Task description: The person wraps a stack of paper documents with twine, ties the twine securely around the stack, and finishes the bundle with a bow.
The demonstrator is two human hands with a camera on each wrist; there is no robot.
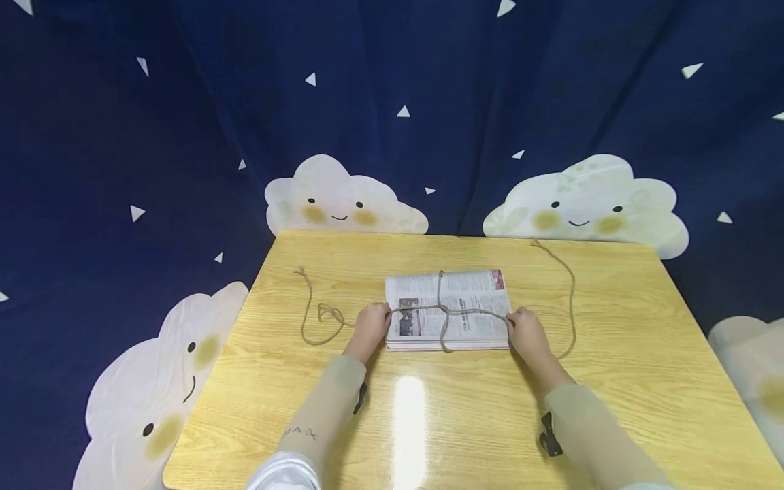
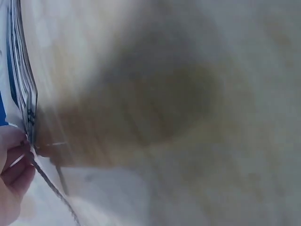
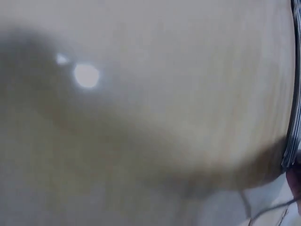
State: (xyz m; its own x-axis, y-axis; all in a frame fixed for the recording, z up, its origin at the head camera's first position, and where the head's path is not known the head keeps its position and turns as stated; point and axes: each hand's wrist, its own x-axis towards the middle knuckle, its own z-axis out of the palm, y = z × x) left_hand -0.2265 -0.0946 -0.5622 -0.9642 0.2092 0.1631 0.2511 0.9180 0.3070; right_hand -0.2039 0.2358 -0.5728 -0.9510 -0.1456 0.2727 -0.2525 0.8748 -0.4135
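Note:
A stack of folded newspapers [image 1: 478,327] lies on the table with a thin brown rope [image 1: 416,307] around it. The rope crosses itself near the middle of the top sheet. At the stack's left edge my left hand [image 1: 370,328] pinches one side of the rope; in the left wrist view the tail hangs from the fingers [image 2: 19,174] beside the layered paper edges [image 2: 23,70]. My right hand [image 1: 528,335] grips the other side at the right edge. Only a sliver of that hand [image 3: 295,183] shows in the right wrist view, next to the paper edges [image 3: 294,103].
One loose rope tail [image 1: 305,313] curls on the wooden table [image 1: 294,408] at the left. Another tail [image 1: 573,299] runs toward the back edge at the right. Behind the table hangs a dark blue curtain [image 1: 367,82] with clouds and triangles.

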